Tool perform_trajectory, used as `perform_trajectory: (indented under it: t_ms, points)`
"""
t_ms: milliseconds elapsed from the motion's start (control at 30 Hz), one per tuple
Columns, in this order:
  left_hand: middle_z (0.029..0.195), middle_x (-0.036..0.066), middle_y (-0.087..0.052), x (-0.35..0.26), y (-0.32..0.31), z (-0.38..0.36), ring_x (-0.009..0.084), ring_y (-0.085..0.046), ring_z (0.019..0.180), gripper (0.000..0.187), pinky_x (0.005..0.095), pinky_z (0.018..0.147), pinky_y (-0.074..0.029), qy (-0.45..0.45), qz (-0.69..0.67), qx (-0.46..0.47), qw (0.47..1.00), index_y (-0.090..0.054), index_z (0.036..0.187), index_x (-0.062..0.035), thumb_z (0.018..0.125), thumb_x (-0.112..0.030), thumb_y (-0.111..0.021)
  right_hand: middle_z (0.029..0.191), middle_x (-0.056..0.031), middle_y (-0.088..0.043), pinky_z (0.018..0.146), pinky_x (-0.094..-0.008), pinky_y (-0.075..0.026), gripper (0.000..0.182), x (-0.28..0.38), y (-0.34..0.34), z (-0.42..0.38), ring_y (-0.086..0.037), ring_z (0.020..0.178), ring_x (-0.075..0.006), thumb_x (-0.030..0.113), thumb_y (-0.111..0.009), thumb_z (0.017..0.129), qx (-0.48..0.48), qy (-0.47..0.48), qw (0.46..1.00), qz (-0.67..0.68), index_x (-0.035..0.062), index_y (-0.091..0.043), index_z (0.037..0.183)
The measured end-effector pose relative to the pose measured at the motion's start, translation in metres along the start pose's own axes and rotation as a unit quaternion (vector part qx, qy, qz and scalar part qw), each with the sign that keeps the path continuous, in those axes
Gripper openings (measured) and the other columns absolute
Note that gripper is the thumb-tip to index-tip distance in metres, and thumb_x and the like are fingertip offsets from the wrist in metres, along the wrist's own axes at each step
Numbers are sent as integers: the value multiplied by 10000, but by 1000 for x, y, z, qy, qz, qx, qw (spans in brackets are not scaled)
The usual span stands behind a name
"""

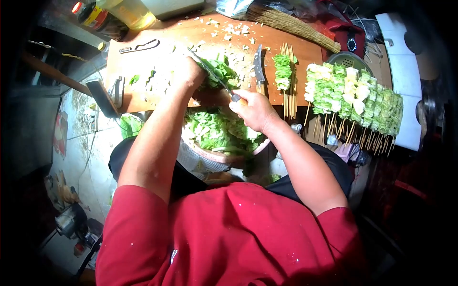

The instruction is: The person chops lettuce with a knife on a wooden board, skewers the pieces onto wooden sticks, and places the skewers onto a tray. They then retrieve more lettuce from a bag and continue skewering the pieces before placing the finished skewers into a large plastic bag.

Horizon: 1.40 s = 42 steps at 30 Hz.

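Harsh white light glares on the left part of an orange-brown table [310, 55], beyond whose left edge spread stained, pale tiles [78, 148], with the room's outer reaches in deep shadow.

A plain crimson-red, short-sleeved cloth shirt [238, 233] fills the view around six o'clock, dotted with tiny pale specks. A small whitish mark [173, 256] shows on it toward seven o'clock. The loose sleeves end above the elbows, at eight and four o'clock. Near-black cloth trousers [329, 164] show at nine and between three and four. Forearms, left hand [190, 72] and right hand [256, 110] are bare.
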<state>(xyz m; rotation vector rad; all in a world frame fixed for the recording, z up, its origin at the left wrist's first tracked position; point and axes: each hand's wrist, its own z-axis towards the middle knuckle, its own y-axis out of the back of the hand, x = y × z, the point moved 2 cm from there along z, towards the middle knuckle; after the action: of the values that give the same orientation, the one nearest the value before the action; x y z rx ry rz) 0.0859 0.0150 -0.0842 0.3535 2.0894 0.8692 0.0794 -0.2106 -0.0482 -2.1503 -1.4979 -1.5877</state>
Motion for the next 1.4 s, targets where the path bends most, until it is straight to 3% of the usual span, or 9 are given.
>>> perform_trajectory:
  t_ms: [367, 467, 533, 567, 633, 733, 800, 833, 1400]
  points:
    - [885, 184, -690, 3, 21, -30, 271, -678, 810, 331, 366, 741, -525, 19, -20, 8, 1000, -681, 977, 2, 741, -225, -725, 940, -175, -669, 803, -372, -495, 511, 10, 1, -14, -642, 873, -301, 356, -594, 811, -21, 47, 998, -40, 66, -572, 1231]
    - [823, 114, -682, 10, 34, -24, 171, -629, 679, 429, 290, 605, -504, -55, 19, -42, 997, -647, 1059, 32, 712, -190, -765, 900, -169, -671, 782, -368, -497, 505, 21, 8, -21, -643, 846, -293, 352, -602, 813, -12, 49, 998, -22, 65, -575, 1227]
    - [1006, 139, -686, 11, 43, -24, 243, -653, 941, 492, 340, 849, -500, -30, -2, -19, 999, -660, 1072, -21, 672, -270, -802, 791, -52, -623, 544, -263, -471, 464, 25, 10, -25, -550, 564, -103, 249, -640, 849, 2, 66, 998, 6, 42, -546, 1254]
    - [978, 132, -691, 11, 46, -24, 221, -663, 879, 566, 324, 795, -517, -39, 0, -29, 999, -636, 1137, -32, 658, -276, -816, 791, -52, -623, 544, -263, -471, 464, 27, 11, -27, -550, 564, -103, 249, -640, 849, 2, 66, 998, 6, 42, -546, 1254]
    - [943, 119, -695, -13, 59, -43, 192, -665, 823, 594, 308, 755, -520, 2, -8, -6, 1000, -622, 1165, -38, 658, -277, -820, 957, -194, -667, 796, -361, -499, 513, 28, 13, -32, -646, 862, -311, 343, -618, 813, -16, 45, 999, 25, 42, -569, 1226]
    - [829, 67, -696, -22, 61, -49, 98, -635, 652, 639, 262, 646, -513, 70, -34, 47, 996, -586, 1233, -60, 682, -288, -815, 997, -208, -662, 818, -354, -498, 525, 29, 21, -39, -649, 895, -311, 347, -620, 817, -39, 31, 999, 2, 31, -560, 1232]
    - [755, 33, -689, -24, 52, -47, 77, -620, 614, 596, 248, 623, -499, 0, -106, 54, 993, -587, 1235, -72, 725, -309, -784, 1016, -205, -661, 833, -342, -495, 531, 28, 25, -41, -650, 925, -296, 341, -626, 822, -42, 26, 999, 7, 19, -553, 1238]
    - [761, 30, -619, -33, 48, -51, 95, -543, 593, 396, 228, 561, -465, 5, -143, 33, 989, -639, 1086, -36, 743, -192, -758, 1028, -204, -660, 838, -336, -492, 536, 25, 27, -41, -650, 934, -288, 335, -627, 825, -47, 21, 998, 24, 9, -546, 1244]
    - [927, 168, -687, -16, -5, 8, 246, -667, 827, 510, 337, 766, -519, 28, -75, 2, 997, -600, 1139, 0, 697, -187, -771, 1076, -230, -642, 872, -340, -484, 561, 14, 36, -33, -638, 990, -300, 335, -624, 828, -34, -2, 998, 54, -44, -534, 1232]
